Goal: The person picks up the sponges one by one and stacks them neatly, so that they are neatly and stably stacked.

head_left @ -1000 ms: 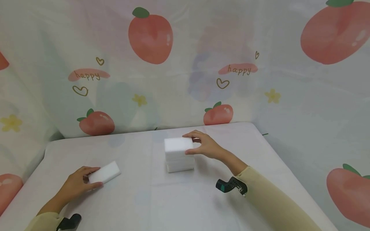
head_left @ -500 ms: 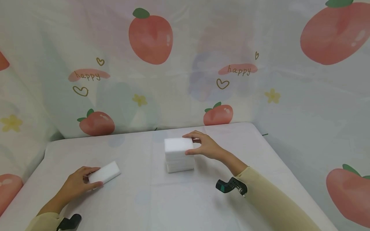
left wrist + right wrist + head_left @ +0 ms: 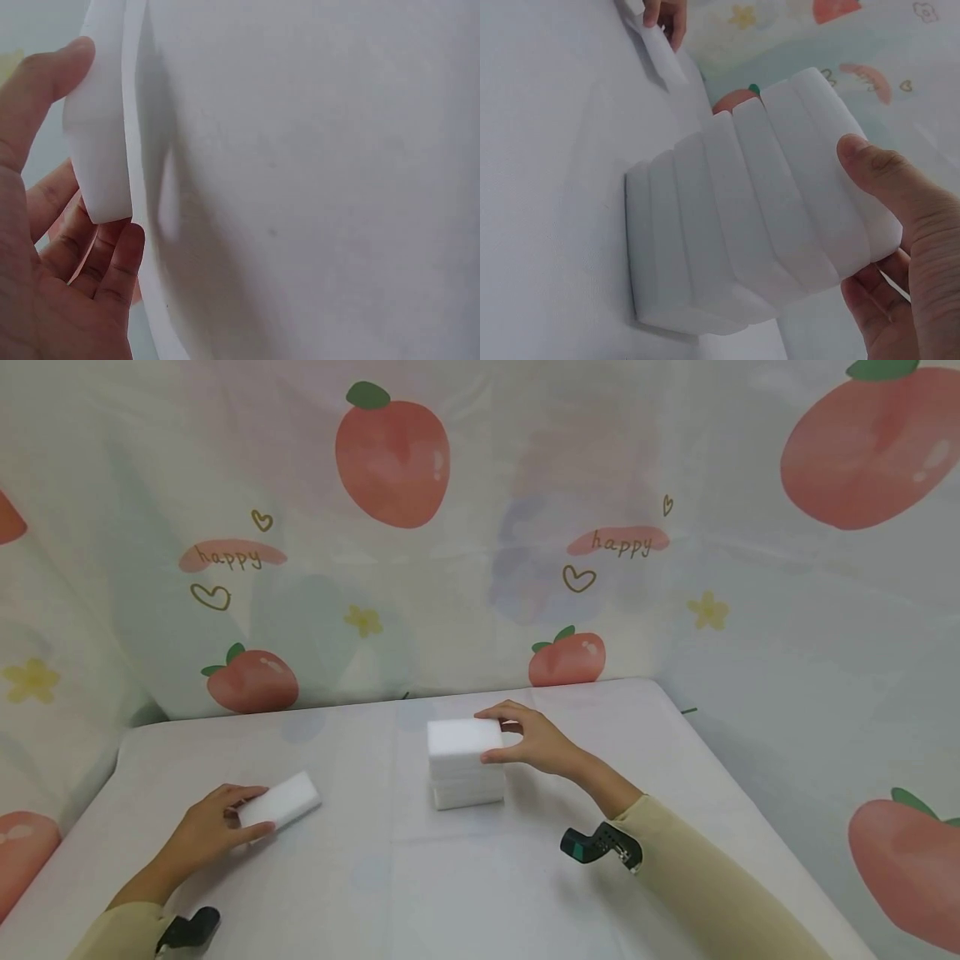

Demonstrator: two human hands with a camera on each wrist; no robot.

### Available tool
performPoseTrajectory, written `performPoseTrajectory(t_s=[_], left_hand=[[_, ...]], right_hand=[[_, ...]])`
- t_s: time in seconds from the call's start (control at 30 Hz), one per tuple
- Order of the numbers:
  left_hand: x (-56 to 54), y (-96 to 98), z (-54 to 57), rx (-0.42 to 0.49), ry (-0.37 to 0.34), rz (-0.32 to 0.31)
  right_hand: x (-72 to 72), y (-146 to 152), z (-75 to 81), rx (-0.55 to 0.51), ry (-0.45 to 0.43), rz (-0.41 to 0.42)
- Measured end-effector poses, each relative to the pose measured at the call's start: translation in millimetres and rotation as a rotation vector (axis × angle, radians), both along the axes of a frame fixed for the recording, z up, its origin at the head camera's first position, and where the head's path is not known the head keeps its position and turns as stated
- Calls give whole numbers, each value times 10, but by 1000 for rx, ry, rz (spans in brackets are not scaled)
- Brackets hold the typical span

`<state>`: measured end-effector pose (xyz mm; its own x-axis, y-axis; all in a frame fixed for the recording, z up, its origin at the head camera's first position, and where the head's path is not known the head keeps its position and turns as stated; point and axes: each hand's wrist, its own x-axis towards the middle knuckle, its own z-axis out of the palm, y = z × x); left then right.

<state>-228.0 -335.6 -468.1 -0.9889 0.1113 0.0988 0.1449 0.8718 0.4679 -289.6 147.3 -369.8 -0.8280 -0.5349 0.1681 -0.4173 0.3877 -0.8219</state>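
My left hand (image 3: pixel 201 833) pinches a white sponge block (image 3: pixel 283 800) by its near end, thumb on one long side and fingers on the other. In the left wrist view the sponge (image 3: pixel 103 127) is close over the tablecloth, which carries its shadow. A stack of several white sponges (image 3: pixel 467 781) stands upright near the table's middle. My right hand (image 3: pixel 536 742) holds the right side of the top sponge (image 3: pixel 457 735). Seen from the right wrist, the layers (image 3: pixel 727 217) lie slightly uneven, with the thumb (image 3: pixel 866 161) on the upper one and fingers behind it.
A pale cloth covers the table (image 3: pixel 360 893). Behind it hangs a curtain (image 3: pixel 465 593) printed with peaches, hearts and the word happy. Dark wrist cameras sit on both wrists, the right camera (image 3: pixel 600 843) hanging over the cloth.
In the last half second my left hand and its sponge have shifted slightly right and away from me. The right hand and the stack hold still.
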Motion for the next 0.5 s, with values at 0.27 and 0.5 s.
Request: performPoseTrajectory(t_s=[0.27,0.5], left_hand=[[-51,77,81,7,-15,13],[-133,152,134,-11,-9,-8]], right_hand=[[-9,0,-5,-2,1,5],[-5,3,-6,1,-1,-1]])
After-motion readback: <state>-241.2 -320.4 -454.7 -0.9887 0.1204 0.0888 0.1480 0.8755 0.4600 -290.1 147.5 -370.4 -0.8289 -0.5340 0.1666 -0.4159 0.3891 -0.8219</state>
